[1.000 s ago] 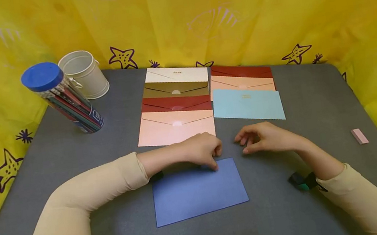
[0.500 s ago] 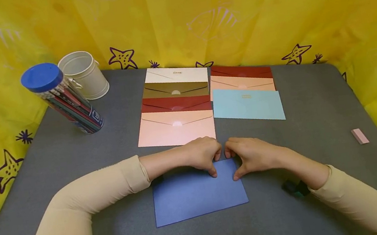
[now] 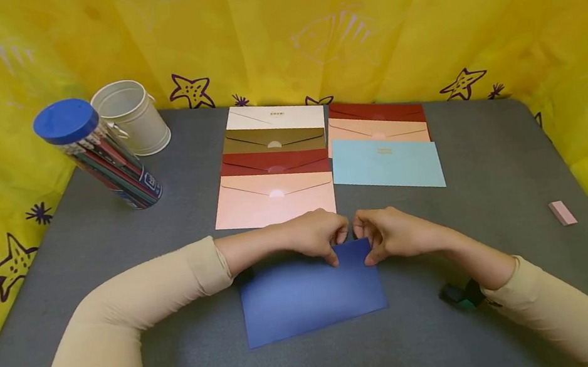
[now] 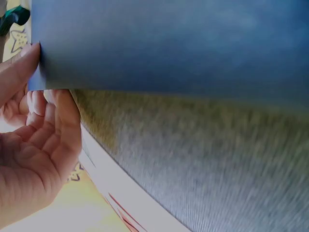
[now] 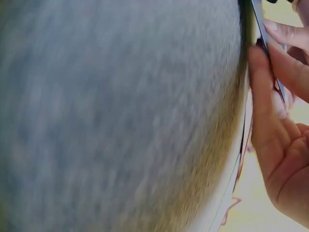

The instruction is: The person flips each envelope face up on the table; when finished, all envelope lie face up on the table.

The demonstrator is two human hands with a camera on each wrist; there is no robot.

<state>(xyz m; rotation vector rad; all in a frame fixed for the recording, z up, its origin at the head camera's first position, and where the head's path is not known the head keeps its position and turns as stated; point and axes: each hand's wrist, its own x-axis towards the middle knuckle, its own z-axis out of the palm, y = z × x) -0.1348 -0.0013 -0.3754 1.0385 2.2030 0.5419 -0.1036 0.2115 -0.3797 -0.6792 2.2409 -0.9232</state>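
A plain blue envelope (image 3: 311,298) stands tilted in front of the person, its far edge raised off the grey table. My left hand (image 3: 315,234) holds that far edge, thumb on the near face and fingers behind. In the left wrist view, the left thumb (image 4: 21,67) overlaps the envelope (image 4: 159,43) beside its corner. At the far right corner my right hand (image 3: 395,233) pinches the envelope between thumb and fingers. The right wrist view shows the envelope edge-on as a thin dark strip between the right hand's fingers (image 5: 263,87). Part of the far edge is hidden by the left hand.
Overlapping envelopes, white, brown, red and pink (image 3: 274,205), lie behind the hands. Right of them are red, pink and light blue (image 3: 388,163) ones. A pencil tub (image 3: 107,154) and a white pail (image 3: 142,120) stand back left. A pink eraser (image 3: 563,213) lies far right.
My right hand has come in from the right to the blue envelope's corner and pinched it. The envelope's far edge has risen and its face looks darker. The left hand has barely moved.
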